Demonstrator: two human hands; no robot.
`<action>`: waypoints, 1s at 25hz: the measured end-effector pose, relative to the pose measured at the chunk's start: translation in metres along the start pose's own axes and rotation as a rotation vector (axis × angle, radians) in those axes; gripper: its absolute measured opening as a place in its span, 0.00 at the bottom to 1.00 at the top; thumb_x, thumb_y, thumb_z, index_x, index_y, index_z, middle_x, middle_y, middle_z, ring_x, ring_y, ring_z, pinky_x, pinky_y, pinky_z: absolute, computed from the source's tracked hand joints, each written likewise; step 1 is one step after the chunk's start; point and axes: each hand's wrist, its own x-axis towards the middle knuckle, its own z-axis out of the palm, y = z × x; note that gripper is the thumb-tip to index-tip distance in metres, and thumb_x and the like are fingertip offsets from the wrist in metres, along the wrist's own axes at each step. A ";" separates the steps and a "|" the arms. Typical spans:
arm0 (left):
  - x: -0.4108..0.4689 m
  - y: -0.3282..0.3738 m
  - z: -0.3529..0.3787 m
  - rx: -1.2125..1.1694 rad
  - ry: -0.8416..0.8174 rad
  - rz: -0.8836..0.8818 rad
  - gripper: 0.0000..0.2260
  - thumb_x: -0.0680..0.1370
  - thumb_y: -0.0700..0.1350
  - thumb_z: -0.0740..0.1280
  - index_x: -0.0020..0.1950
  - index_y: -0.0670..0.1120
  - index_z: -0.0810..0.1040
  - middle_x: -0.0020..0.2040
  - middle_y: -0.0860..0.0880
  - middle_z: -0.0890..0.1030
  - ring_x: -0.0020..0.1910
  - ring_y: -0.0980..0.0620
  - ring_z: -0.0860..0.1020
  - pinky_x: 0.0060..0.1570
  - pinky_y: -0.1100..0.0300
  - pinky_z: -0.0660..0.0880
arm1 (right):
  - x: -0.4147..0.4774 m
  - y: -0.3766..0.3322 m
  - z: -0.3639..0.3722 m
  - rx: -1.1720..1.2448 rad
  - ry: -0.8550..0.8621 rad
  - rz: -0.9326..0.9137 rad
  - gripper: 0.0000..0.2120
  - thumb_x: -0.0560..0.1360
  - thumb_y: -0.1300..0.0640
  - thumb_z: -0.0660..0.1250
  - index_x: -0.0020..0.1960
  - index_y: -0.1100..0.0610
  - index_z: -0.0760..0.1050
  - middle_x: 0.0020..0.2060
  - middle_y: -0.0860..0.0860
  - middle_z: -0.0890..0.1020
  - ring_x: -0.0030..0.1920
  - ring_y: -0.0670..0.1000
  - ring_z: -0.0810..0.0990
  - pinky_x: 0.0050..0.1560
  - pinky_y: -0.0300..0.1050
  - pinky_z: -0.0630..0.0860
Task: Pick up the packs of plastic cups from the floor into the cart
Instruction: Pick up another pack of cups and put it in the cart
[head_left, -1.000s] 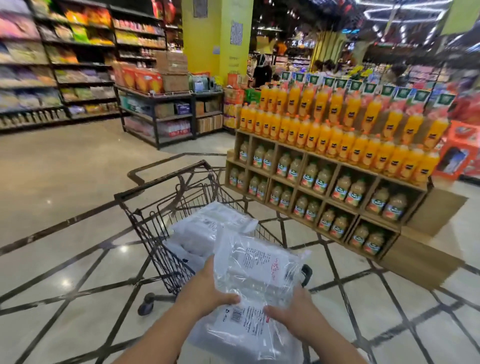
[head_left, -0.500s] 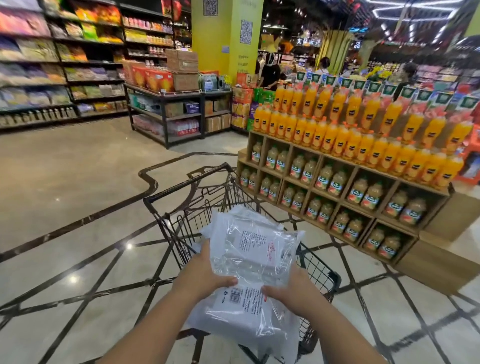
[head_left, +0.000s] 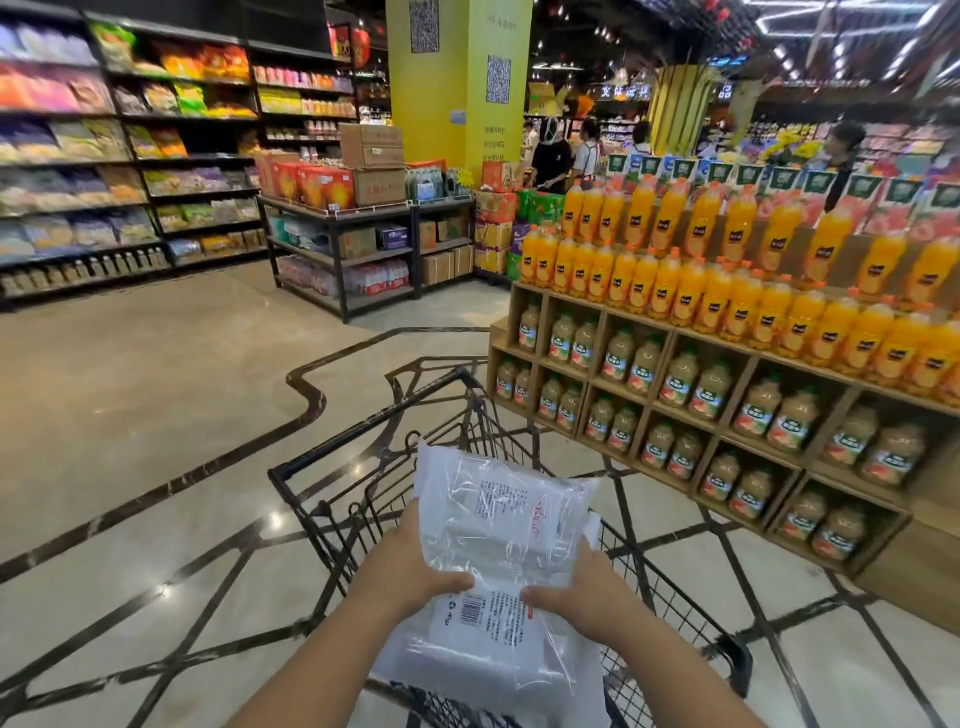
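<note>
A clear plastic pack of cups (head_left: 498, 551) with a white printed label and barcode hangs over the black wire shopping cart (head_left: 332, 457). My left hand (head_left: 410, 571) grips its left edge, thumb on top. My right hand (head_left: 582, 592) grips its right edge, thumb on the label. The pack covers most of the cart basket, so the cart's contents are hidden. No packs show on the floor.
A wooden display (head_left: 727, 395) of orange and pale juice bottles stands close on the cart's right. A dark metal rack (head_left: 343, 244) with boxes stands ahead. Snack shelves (head_left: 104, 156) line the left wall. Several people (head_left: 556, 150) stand far back by the yellow pillar (head_left: 457, 83).
The cart has come nearer and now sits directly under the pack. Both hands still hold the pack, which now hangs over the basket; the packs seen inside the cart earlier are now covered.
</note>
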 end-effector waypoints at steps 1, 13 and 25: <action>0.018 0.005 0.000 0.004 -0.005 -0.011 0.52 0.62 0.61 0.82 0.77 0.58 0.54 0.67 0.54 0.77 0.60 0.53 0.77 0.59 0.55 0.75 | 0.015 -0.004 -0.010 0.003 -0.008 0.011 0.69 0.56 0.21 0.74 0.83 0.51 0.47 0.79 0.55 0.64 0.73 0.57 0.71 0.70 0.56 0.73; 0.193 0.002 0.010 0.042 -0.187 -0.078 0.57 0.59 0.60 0.83 0.78 0.53 0.52 0.67 0.51 0.78 0.62 0.49 0.77 0.59 0.51 0.76 | 0.164 -0.011 -0.037 -0.031 -0.028 0.135 0.62 0.52 0.21 0.75 0.79 0.43 0.60 0.73 0.51 0.72 0.70 0.55 0.74 0.68 0.55 0.74; 0.258 -0.034 0.027 0.092 -0.562 -0.090 0.67 0.57 0.63 0.83 0.82 0.49 0.42 0.77 0.46 0.69 0.72 0.45 0.71 0.72 0.48 0.67 | 0.176 -0.009 0.012 0.081 0.046 0.467 0.61 0.66 0.24 0.71 0.85 0.46 0.42 0.82 0.61 0.53 0.80 0.64 0.61 0.77 0.63 0.64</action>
